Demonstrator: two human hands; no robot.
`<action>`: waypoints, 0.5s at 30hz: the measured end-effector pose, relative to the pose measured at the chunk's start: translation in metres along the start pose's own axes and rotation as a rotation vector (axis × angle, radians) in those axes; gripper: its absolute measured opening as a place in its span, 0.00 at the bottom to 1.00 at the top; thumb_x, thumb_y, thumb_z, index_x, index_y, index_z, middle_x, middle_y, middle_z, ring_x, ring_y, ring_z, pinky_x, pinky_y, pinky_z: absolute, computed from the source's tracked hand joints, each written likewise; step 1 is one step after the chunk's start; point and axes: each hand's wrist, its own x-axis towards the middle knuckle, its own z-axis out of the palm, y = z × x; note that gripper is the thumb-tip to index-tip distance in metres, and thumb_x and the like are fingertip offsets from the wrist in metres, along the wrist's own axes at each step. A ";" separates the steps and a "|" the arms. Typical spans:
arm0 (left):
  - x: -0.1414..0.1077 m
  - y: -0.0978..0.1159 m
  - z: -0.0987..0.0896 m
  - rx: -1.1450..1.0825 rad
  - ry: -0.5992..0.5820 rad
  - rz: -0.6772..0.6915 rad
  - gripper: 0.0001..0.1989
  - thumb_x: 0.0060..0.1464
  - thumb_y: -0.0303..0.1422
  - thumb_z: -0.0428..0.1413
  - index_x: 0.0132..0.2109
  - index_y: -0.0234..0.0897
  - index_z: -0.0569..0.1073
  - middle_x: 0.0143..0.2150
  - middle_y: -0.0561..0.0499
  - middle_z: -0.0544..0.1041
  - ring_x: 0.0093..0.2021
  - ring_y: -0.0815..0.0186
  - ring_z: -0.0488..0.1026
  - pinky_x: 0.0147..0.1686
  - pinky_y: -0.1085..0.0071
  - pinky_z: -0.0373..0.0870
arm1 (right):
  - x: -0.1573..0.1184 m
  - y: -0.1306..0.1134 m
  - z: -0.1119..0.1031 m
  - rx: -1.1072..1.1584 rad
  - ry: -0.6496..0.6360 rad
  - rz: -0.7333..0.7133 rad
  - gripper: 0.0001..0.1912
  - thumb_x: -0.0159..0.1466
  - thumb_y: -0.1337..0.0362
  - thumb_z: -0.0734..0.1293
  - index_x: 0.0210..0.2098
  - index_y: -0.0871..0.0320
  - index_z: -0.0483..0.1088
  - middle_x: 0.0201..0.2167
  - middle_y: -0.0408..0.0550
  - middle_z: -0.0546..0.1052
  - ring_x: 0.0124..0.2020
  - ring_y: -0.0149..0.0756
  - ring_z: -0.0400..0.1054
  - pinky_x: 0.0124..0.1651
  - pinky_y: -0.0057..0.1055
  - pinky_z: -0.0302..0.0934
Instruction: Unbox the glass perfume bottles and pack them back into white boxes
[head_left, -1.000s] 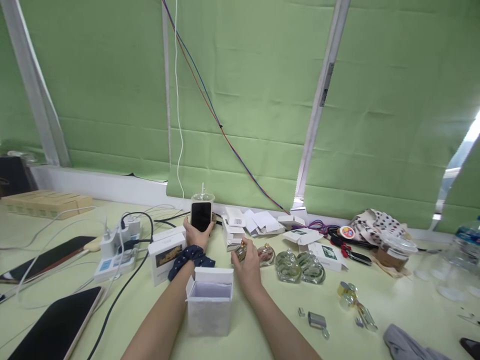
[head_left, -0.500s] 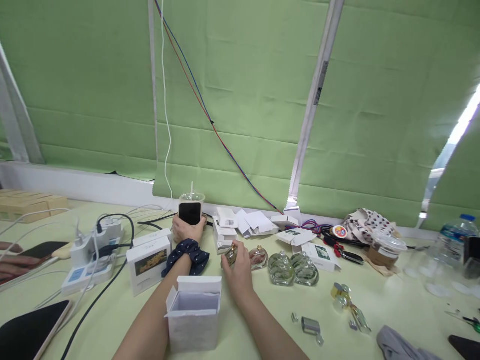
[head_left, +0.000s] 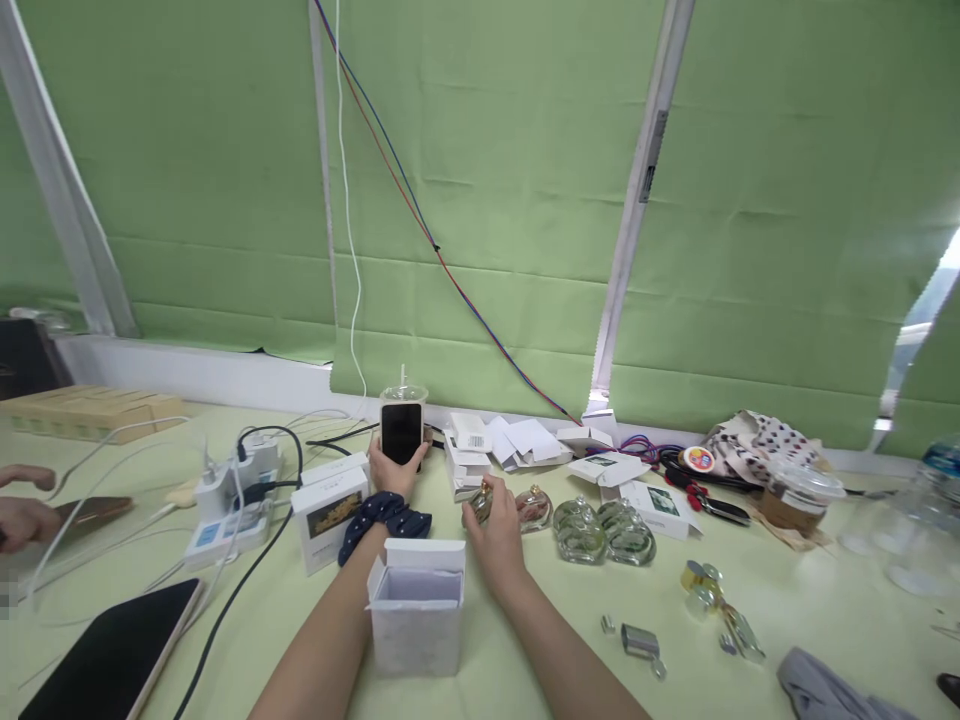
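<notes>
Beyond the open white box (head_left: 417,640), my left hand (head_left: 394,477) grips a black-screened phone (head_left: 402,430); my right hand (head_left: 496,530) curls round a gold-necked glass bottle (head_left: 478,503). Left of the box, a carton (head_left: 330,515) bears unreadably small print.

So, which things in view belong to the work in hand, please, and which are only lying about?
In the work, it seems:
- phone, held by the left hand
- glass bottle, held by the right hand
- open white box, between the forearms

Probably just lying about:
- spotted cloth
- grey cloth
- lidded tub
</notes>
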 end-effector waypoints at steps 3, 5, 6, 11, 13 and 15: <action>0.000 -0.003 -0.005 -0.007 -0.010 -0.007 0.39 0.42 0.44 0.63 0.57 0.35 0.57 0.51 0.39 0.70 0.51 0.53 0.71 0.47 0.60 0.69 | 0.000 -0.001 0.000 0.001 -0.009 0.023 0.18 0.58 0.68 0.63 0.48 0.57 0.63 0.44 0.54 0.73 0.47 0.46 0.66 0.48 0.41 0.62; -0.001 0.000 -0.010 -0.003 0.002 0.000 0.39 0.43 0.45 0.62 0.58 0.35 0.57 0.52 0.38 0.70 0.52 0.52 0.70 0.47 0.59 0.68 | 0.000 -0.001 0.000 0.006 -0.015 0.023 0.18 0.58 0.68 0.63 0.48 0.57 0.63 0.44 0.54 0.73 0.48 0.46 0.66 0.48 0.41 0.62; -0.002 0.002 -0.011 0.001 0.008 0.011 0.39 0.43 0.44 0.62 0.58 0.35 0.57 0.52 0.38 0.69 0.53 0.52 0.69 0.48 0.59 0.68 | 0.001 -0.002 -0.001 0.007 -0.018 0.023 0.18 0.58 0.68 0.63 0.48 0.57 0.63 0.44 0.54 0.73 0.48 0.46 0.66 0.48 0.41 0.62; 0.000 0.022 -0.010 0.030 0.057 0.083 0.43 0.38 0.44 0.64 0.59 0.35 0.56 0.58 0.38 0.63 0.60 0.50 0.61 0.55 0.58 0.62 | 0.001 -0.002 -0.001 0.000 -0.023 0.027 0.19 0.58 0.68 0.64 0.49 0.58 0.62 0.45 0.55 0.73 0.48 0.46 0.66 0.49 0.42 0.63; 0.003 0.028 -0.005 0.041 0.089 0.075 0.44 0.38 0.44 0.64 0.59 0.33 0.56 0.58 0.36 0.62 0.61 0.48 0.59 0.56 0.55 0.60 | 0.001 -0.001 0.000 -0.006 -0.011 0.024 0.19 0.57 0.68 0.64 0.49 0.58 0.63 0.45 0.55 0.73 0.48 0.46 0.67 0.48 0.41 0.63; 0.006 0.033 0.001 0.049 0.118 0.048 0.43 0.38 0.44 0.63 0.58 0.32 0.55 0.58 0.34 0.61 0.59 0.45 0.61 0.54 0.52 0.62 | 0.001 0.001 0.002 -0.016 0.001 0.019 0.19 0.57 0.68 0.64 0.49 0.58 0.63 0.44 0.55 0.74 0.47 0.46 0.67 0.48 0.41 0.64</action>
